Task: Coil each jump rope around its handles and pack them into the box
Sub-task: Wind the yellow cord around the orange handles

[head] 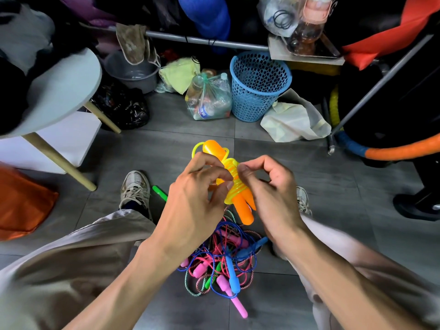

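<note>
Left hand has fingers curled round the orange handles, held paired above the floor, yellow rope coiled tight round their middle. Right hand pinches the yellow coil between thumb and forefinger. Below, between the person's legs: tangled pile of ropes with pink, blue and green handles on grey tiles. Blue mesh basket farther back.
</note>
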The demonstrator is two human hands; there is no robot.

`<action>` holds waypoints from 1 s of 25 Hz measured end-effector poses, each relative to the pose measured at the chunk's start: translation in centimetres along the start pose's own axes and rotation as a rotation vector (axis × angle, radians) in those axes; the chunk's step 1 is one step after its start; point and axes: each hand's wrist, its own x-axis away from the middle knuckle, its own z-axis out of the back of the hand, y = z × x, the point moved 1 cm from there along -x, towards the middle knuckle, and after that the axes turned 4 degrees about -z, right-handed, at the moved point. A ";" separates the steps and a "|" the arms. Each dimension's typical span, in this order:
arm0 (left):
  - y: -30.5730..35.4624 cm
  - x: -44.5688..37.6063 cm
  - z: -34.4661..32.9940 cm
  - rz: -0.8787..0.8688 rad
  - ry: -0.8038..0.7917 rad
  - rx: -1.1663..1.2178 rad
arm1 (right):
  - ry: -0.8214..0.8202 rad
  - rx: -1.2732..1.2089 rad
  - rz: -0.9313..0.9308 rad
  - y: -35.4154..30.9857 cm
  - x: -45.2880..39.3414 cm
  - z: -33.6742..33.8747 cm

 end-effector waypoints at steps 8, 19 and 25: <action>-0.3 -0.6 -0.5 -0.011 -0.071 -0.018 | 0.127 0.022 0.110 1.0 -0.2 0.4; 0.3 -1.3 0.1 0.109 -0.361 -0.043 | 0.165 0.165 0.116 2.6 0.7 0.2; -0.1 -1.3 0.1 0.060 -0.313 0.106 | 0.212 0.172 0.125 2.2 0.9 0.3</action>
